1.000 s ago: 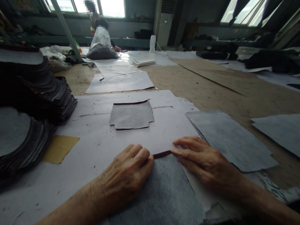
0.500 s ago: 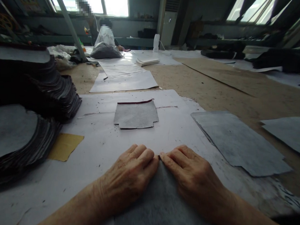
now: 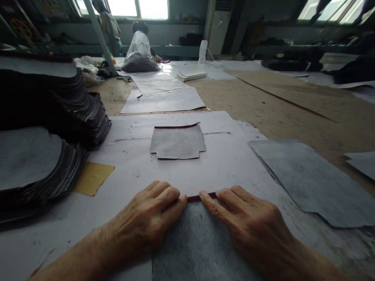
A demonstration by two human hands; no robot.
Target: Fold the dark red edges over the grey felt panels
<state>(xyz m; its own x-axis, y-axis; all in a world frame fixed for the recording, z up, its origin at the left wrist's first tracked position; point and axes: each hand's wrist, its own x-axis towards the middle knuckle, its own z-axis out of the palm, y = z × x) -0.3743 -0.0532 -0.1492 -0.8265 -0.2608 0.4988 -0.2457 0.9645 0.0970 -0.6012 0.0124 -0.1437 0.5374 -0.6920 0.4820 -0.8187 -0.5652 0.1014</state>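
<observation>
Hands (image 3: 196, 222) reparted, folded edge (image 3: 201, 196) half-hidden

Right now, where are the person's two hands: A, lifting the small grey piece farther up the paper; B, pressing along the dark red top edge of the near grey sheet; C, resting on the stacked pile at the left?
B: the left hand and right hand lie flat on the near grey sheet, fingertips at its dark red edge.
</observation>
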